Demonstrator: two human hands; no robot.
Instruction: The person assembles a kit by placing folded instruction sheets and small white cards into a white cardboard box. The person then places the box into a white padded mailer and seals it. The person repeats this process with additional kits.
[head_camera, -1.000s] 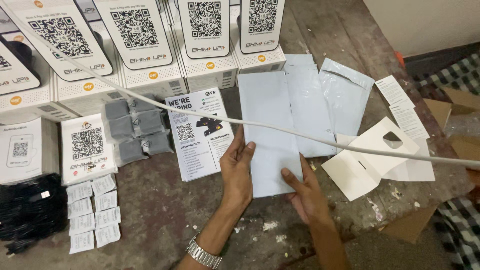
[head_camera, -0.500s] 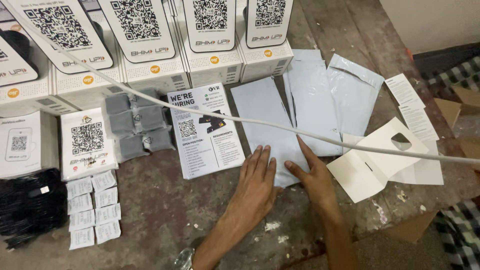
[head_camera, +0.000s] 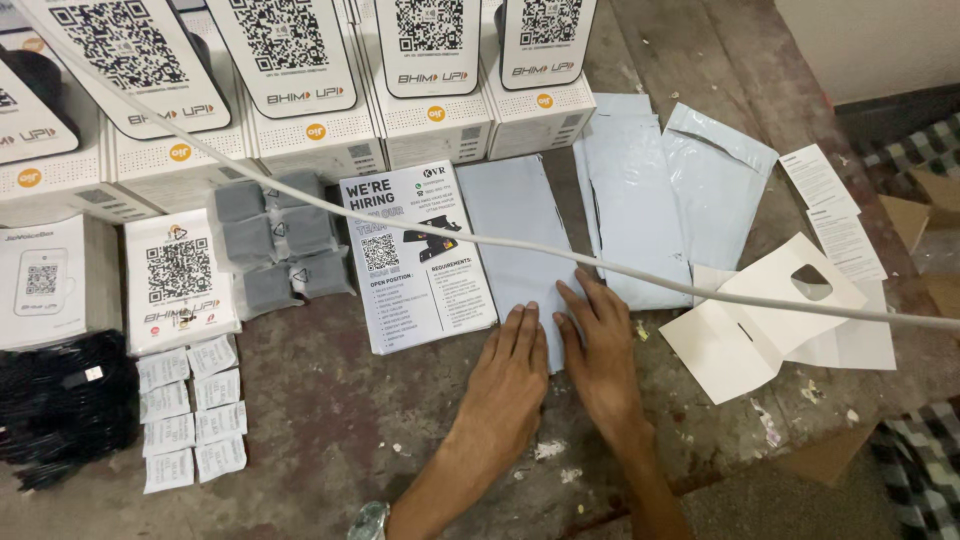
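My left hand (head_camera: 510, 365) and my right hand (head_camera: 600, 350) lie flat side by side, fingers together, on the near end of a pale blue-grey mailer bag (head_camera: 515, 220). The bag lies lengthwise on the worn table (head_camera: 330, 420). Neither hand grips anything. A printed leaflet (head_camera: 415, 255) with a square code lies just left of the bag. A watch (head_camera: 370, 520) shows on my left wrist. A white cable (head_camera: 420, 225) runs across the view above the bag and hands.
More pale mailer bags (head_camera: 640, 200) lie to the right, beside white cut card pieces (head_camera: 760, 320) and paper slips (head_camera: 830, 210). White boxes (head_camera: 440, 125) with code stands line the back. Grey pouches (head_camera: 270, 240), white sachets (head_camera: 190, 410) and black cables (head_camera: 60, 400) sit at left.
Both hands have slid down the mailer bag and now press flat on its near end. The bag has been laid straighter beside the leaflet.
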